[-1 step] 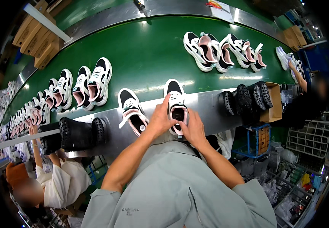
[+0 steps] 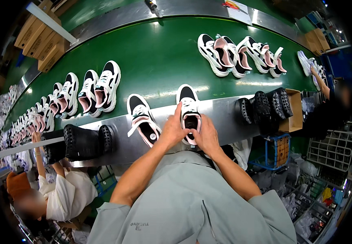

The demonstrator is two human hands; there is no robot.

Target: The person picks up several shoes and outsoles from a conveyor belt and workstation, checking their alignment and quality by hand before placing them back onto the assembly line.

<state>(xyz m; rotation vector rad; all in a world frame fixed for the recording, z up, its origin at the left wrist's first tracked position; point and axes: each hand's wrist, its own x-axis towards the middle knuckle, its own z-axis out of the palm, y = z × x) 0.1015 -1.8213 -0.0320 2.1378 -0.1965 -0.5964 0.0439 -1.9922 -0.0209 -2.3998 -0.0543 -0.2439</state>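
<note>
A white and black sneaker (image 2: 187, 92) with a pink lining stands on the metal ledge (image 2: 225, 118) in front of me, toe pointing away. My left hand (image 2: 172, 128) grips its left side, the index finger along the laces and the thumb at the opening. From the other side, my right hand (image 2: 207, 136) is closed on the collar and heel, its thumb also at the opening. Just left of it rests a matching sneaker (image 2: 137, 106) with its strap folded out; neither hand touches that one.
Behind the ledge runs a green conveyor belt (image 2: 159, 53) with rows of similar sneakers (image 2: 109, 83) to the left and several more (image 2: 212, 55) at right. Black boots (image 2: 78, 142) stand at left, others (image 2: 261, 107) beside an open cardboard box (image 2: 295, 110). Co-workers are on both sides.
</note>
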